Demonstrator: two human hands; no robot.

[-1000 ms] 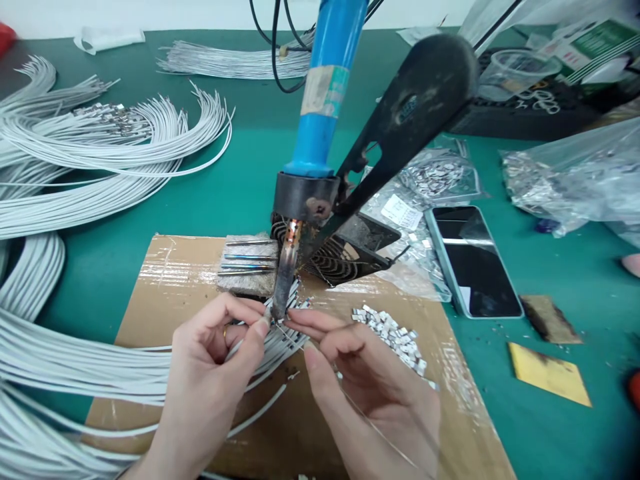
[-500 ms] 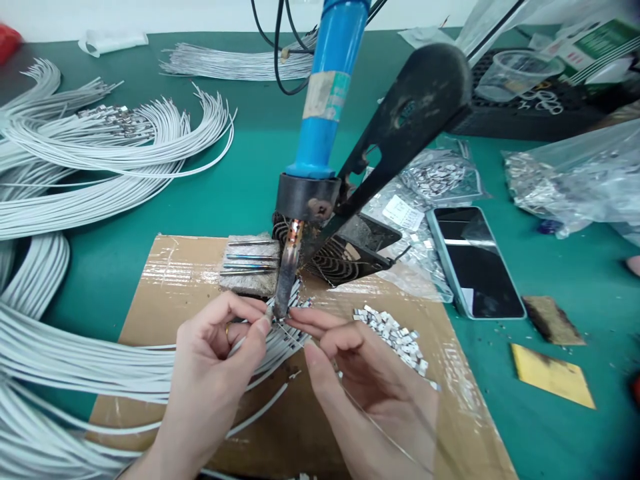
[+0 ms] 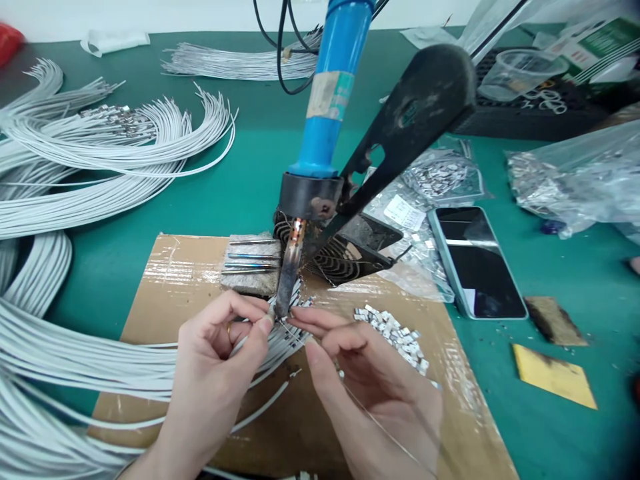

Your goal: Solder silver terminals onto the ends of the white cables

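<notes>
A blue soldering iron (image 3: 327, 100) hangs tip down in a black holder (image 3: 410, 113). Right at its tip, my left hand (image 3: 220, 360) pinches the end of a white cable, mostly hidden by the fingers. My right hand (image 3: 370, 380) holds a thin solder wire (image 3: 373, 419) between thumb and fingers, its end close to the hot tip. Beneath the fingers lies a bundle of white cables (image 3: 273, 353) with small pieces on their ends. Beside my right hand is a pile of small white pieces (image 3: 395, 337) on the cardboard (image 3: 175, 267).
Thick bundles of white cables (image 3: 100, 363) fill the left side. A grey pad with metal tips (image 3: 250, 263) and a coiled stand (image 3: 330, 257) sit behind my hands. To the right are a phone (image 3: 477, 263), a yellow sponge (image 3: 554, 377) and plastic bags of parts (image 3: 443, 173).
Almost nothing differs. The whole view has shifted slightly, and both hands keep their hold at the iron's tip.
</notes>
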